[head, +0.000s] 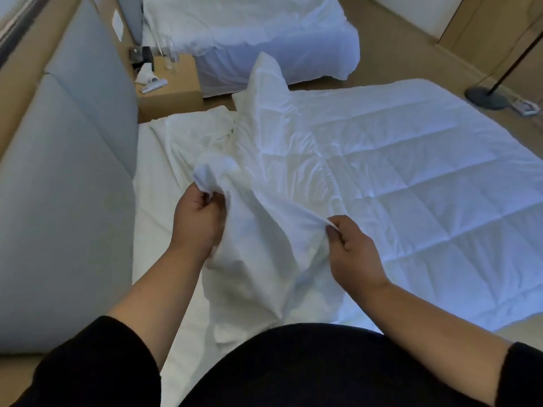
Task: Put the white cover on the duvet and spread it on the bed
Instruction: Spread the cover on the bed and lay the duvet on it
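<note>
Cover bunched in both hands, duvet not yet inside.
Left hand grips a wad of the white cover; right hand pinches its edge, fingers curled. Quilted duvet lies flat on the bed, just beside the cover. Risks, as I judge: picking a seam instead of the opening, cover going on twisted, corners mismatched with the duvet.

No text, label, brand or number showing legibly anywhere, a pale card or plate on the wall panel appearing blank at this size, small items on the bedside box too blurred to read
</note>
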A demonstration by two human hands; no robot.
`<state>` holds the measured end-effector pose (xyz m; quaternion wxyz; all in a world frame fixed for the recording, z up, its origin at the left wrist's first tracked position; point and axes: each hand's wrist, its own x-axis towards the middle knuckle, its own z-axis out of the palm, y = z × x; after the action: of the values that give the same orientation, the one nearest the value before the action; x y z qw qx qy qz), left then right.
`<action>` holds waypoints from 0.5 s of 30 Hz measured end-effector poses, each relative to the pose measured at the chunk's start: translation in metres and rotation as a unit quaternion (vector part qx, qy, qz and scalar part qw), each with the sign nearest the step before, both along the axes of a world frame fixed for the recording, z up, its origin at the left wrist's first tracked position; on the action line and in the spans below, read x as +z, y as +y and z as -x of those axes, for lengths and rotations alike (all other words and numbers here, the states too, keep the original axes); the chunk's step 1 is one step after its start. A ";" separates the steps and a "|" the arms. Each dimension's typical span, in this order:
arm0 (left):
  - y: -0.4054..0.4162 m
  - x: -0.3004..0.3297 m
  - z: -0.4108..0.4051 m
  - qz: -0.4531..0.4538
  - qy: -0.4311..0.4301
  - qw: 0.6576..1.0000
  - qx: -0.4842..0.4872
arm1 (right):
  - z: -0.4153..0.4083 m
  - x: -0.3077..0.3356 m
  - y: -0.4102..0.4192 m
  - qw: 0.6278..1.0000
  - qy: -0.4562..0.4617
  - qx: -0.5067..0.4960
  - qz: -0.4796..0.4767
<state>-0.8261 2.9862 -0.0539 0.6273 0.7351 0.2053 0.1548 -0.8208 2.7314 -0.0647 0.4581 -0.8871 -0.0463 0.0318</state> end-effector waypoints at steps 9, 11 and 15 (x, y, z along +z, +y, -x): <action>-0.030 0.003 0.005 0.119 0.024 0.982 -0.145 | 0.001 -0.023 -0.031 0.929 0.136 0.122 0.323; -0.039 0.003 0.010 0.196 0.045 0.965 -0.169 | -0.001 -0.025 -0.027 0.960 0.085 0.108 0.243; -0.050 0.003 0.018 0.218 0.069 0.949 -0.219 | 0.011 0.016 -0.009 0.973 0.159 0.113 -0.120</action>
<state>-0.8441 2.9359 -0.0506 0.7750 0.6162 0.1105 -0.0862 -0.8315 2.7226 -0.0488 0.5561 -0.7982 -0.0764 0.2186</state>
